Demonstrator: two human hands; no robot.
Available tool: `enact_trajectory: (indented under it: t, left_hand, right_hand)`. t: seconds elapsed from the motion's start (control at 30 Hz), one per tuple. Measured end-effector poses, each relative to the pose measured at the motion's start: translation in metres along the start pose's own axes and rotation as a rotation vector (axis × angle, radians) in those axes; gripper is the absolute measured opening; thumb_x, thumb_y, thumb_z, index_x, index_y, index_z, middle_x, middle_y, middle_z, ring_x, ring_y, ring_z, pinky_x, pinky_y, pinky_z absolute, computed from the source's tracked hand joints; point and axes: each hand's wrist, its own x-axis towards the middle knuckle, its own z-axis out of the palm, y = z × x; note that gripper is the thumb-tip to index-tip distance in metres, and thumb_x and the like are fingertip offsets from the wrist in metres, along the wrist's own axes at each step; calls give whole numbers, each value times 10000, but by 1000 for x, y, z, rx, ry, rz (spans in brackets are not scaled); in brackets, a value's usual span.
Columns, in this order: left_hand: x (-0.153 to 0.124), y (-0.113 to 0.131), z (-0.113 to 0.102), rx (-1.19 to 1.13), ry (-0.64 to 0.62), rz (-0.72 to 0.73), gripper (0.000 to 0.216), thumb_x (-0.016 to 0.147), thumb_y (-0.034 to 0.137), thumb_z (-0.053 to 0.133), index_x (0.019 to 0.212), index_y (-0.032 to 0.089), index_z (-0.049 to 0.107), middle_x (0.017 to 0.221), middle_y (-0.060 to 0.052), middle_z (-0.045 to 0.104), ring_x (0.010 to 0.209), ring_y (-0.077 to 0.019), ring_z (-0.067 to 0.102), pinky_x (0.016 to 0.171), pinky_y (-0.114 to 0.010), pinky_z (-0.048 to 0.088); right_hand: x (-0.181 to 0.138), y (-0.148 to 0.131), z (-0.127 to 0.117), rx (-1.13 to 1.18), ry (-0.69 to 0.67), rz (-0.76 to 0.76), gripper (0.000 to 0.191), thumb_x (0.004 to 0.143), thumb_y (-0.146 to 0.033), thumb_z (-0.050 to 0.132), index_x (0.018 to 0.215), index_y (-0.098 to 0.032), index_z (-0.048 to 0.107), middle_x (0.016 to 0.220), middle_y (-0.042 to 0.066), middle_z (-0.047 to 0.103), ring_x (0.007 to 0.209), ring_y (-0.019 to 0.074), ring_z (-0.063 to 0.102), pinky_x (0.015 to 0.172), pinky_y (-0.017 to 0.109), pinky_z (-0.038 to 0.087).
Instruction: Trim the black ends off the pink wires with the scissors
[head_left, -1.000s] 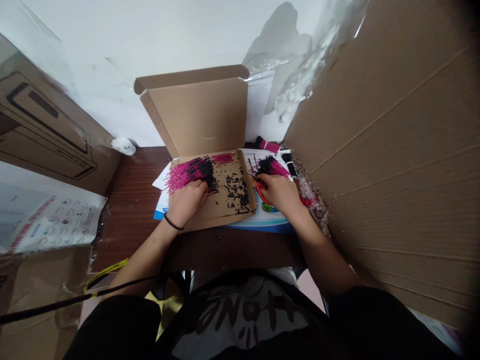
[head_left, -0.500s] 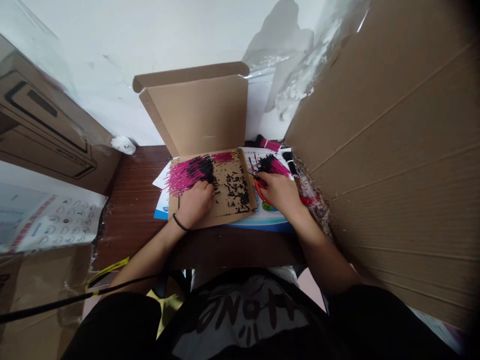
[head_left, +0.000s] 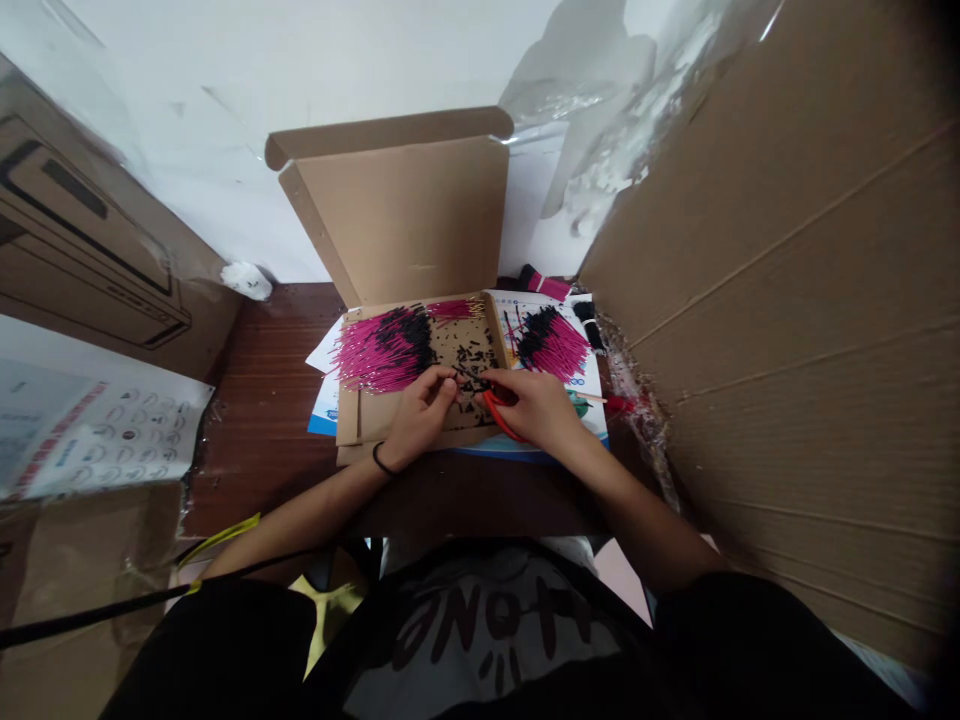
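A tall cardboard sheet (head_left: 787, 300) stands right of the open cardboard box (head_left: 405, 215) on the wooden worktop (head_left: 262, 400). In the box's left half lie pink-and-black wires (head_left: 379, 350); a second pile (head_left: 555, 342) lies just right of the box. Over the box's front, the left hand (head_left: 420, 415) pinches one thin wire (head_left: 466, 377), fingers together. The right hand (head_left: 532, 405) has its fingers clamped on a red-handled tool (head_left: 496, 418).

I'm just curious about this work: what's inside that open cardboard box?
Inside the box: a heap of pink wires on the left, scattered black bits in the middle. The left hand and the right hand, gripping a red-handled tool, hide part of its floor.
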Motion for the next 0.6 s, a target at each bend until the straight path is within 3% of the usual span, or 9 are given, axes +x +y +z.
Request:
enact_trajectory:
  t: [0.27, 0.6]
  left_hand:
    - [-1, 10, -2, 96, 93, 54, 381, 824, 539, 544, 830, 172, 644, 790, -43, 687, 712, -144, 622, 643, -251, 492]
    - [0, 7, -2, 80, 83, 63, 345, 811, 503, 578, 802, 168, 659, 730, -42, 695, 687, -149, 643, 637, -259, 510]
  right_hand:
    - [-2, -1, 2, 3, 39, -22, 358, 785, -472, 633, 1042, -236, 712, 904, 57, 746, 748, 189, 668, 662, 275, 453]
    - [-3, -1, 4, -13, 19, -81, 355, 806, -476, 615, 1039, -224, 704, 961, 60, 741, 837, 199, 679, 695, 272, 462]
